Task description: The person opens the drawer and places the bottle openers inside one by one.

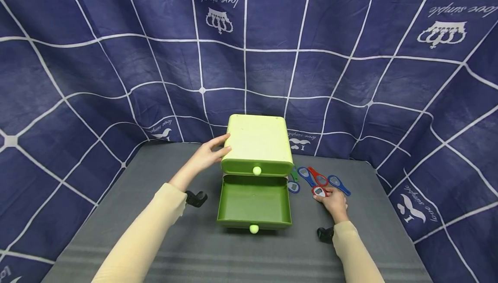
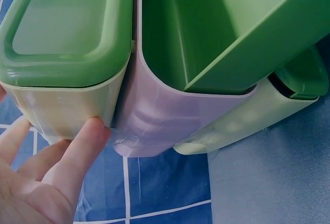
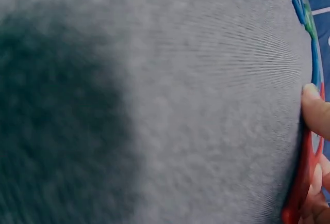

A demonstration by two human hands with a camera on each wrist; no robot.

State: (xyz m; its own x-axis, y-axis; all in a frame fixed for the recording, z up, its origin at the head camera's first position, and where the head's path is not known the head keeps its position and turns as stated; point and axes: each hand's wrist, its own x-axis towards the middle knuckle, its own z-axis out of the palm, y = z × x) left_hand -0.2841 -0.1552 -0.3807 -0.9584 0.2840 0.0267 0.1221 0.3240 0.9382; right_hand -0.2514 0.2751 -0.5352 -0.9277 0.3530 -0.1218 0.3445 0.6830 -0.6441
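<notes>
A yellow-green drawer cabinet (image 1: 256, 138) stands in the middle of the table. Its upper drawer (image 1: 239, 167) is closed, while the green drawer (image 1: 253, 201) below it is pulled out and holds nothing. My left hand (image 1: 210, 153) rests on the cabinet's left side with extended fingers; in the left wrist view, fingertips (image 2: 95, 128) touch the cream shell of the top unit. To the right, my right hand (image 1: 335, 203) pinches a red round-headed, paddle-shaped piece (image 1: 319, 191) with a pale window, low at the table. Its handle is mostly hidden by the hand in the head view.
Beside the cabinet lie similar pieces: a red one (image 1: 318, 176), a blue one (image 1: 306, 176), another blue one (image 1: 339, 185) and a green one (image 1: 294, 173). A further blue round head (image 1: 293, 187) lies against the open drawer. A blue curtain (image 1: 272, 71) hangs behind the grey table (image 1: 186, 248).
</notes>
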